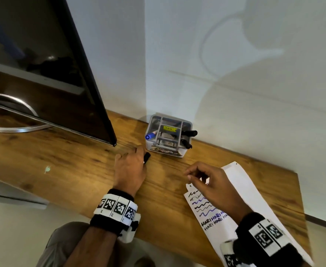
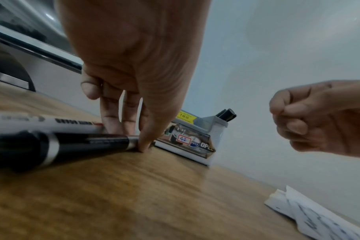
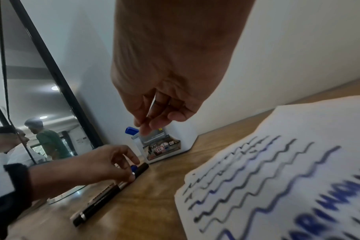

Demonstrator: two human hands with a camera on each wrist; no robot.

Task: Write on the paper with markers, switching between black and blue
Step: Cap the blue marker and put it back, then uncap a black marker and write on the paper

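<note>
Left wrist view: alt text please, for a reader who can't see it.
The left hand pinches the end of a black marker lying on the wooden table, beside a white-barrelled marker. Behind stands a pen holder with black markers; at right the right hand hovers curled above the paper.

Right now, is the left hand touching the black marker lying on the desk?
Touching. In the left wrist view the left hand pinches the black marker near one end with thumb and fingertips; no gap shows between them.

Dark monitor (image 1: 42, 60) on wooden desk (image 1: 65, 170)
</note>
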